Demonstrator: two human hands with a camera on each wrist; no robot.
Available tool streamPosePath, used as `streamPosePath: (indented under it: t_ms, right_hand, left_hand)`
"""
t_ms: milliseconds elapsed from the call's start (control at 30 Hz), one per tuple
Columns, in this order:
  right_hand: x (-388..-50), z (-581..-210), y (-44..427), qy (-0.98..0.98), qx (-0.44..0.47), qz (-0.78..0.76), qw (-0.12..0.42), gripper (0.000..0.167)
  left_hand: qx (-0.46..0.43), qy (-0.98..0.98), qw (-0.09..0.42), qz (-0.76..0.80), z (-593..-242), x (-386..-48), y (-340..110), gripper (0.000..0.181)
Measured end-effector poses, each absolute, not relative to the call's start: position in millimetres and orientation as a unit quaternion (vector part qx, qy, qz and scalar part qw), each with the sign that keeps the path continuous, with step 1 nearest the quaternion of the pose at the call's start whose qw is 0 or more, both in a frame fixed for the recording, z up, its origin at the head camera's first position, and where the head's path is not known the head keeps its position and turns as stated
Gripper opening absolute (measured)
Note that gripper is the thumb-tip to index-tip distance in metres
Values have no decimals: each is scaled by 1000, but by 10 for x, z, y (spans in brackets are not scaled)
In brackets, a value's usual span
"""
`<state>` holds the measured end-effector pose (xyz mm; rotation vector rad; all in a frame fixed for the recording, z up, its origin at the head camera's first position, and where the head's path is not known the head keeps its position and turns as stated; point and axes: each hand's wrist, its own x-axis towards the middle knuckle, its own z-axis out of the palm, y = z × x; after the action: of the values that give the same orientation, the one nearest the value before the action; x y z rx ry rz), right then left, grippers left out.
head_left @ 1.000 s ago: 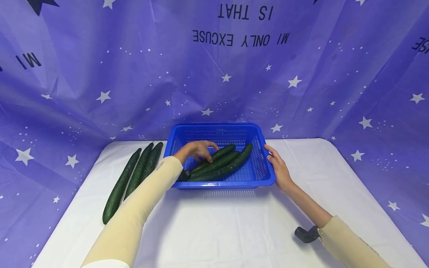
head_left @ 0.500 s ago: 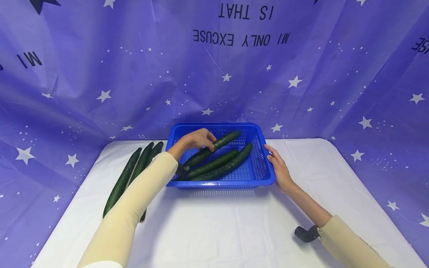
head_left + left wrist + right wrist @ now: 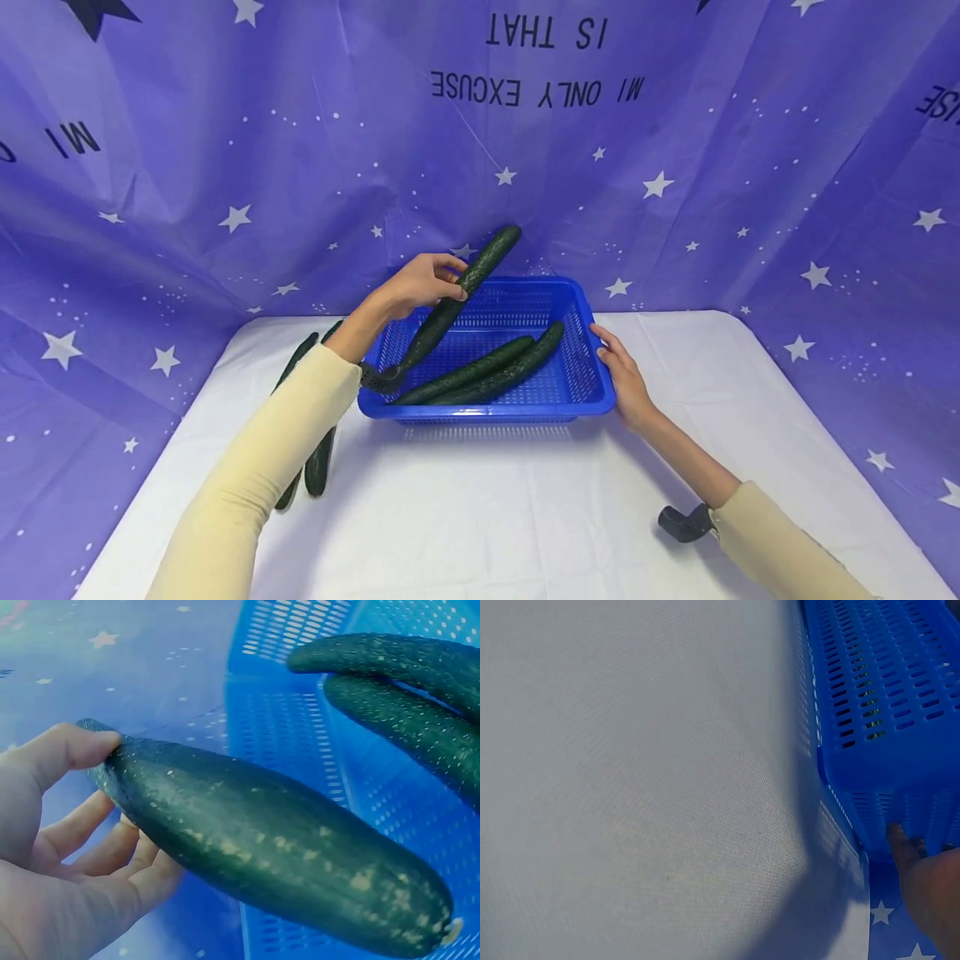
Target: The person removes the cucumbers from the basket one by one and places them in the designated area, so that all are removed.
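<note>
The left hand (image 3: 424, 282) pinches a dark green cucumber (image 3: 487, 258) near its middle, tilted above the blue basket (image 3: 487, 411). In the left wrist view, the thumb and fingers of the left hand (image 3: 82, 855) hold that cucumber (image 3: 285, 840) with its blunt end pointing away. Two more cucumbers (image 3: 517, 371) lie side by side inside the basket. At the basket's right side, the right hand (image 3: 626, 382) grips the rim. The right wrist view has the right hand (image 3: 930, 889) with its fingers against the perforated wall (image 3: 889, 682).
Left of the basket, several cucumbers (image 3: 319, 462) lie on the white-covered table (image 3: 510, 508), partly hidden by the left sleeve. A purple star-patterned cloth (image 3: 555, 200) hangs behind. Black wrist mounts (image 3: 684, 525) stick out by both arms.
The left hand has taken hold of one cucumber in the basket and raised it up and slightly left. The right hand stays at the rim.
</note>
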<state>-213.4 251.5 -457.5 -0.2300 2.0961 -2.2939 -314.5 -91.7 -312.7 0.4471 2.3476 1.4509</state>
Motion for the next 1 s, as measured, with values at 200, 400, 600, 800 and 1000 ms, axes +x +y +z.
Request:
streamPosePath:
  t_ms: [200,400,600,800,1000]
  right_hand:
    - [-2136,-4567,2505,671,-75,-737,15,48]
    - [-2135,-4576,2514,675,-75,-734,15,48]
    - [-2137,-4581,2522,671,-77,-737,14,49]
    - [-2138,-4582,2521,672,-73,-737,15,49]
    - [-2135,-4575,2515,674,-71,-735,15,49]
  left_hand:
    - [138,830,136,522,-2981,-3013,-1202,56]
    - [110,850,112,503,-2986,-2871,-1535,57]
    - [90,858,102,496,-3029,-2709,-1863,61]
    - [61,861,93,497,-3084,-2600,-2193,65]
    - [39,860,94,500,-3195,-2557,-2553,67]
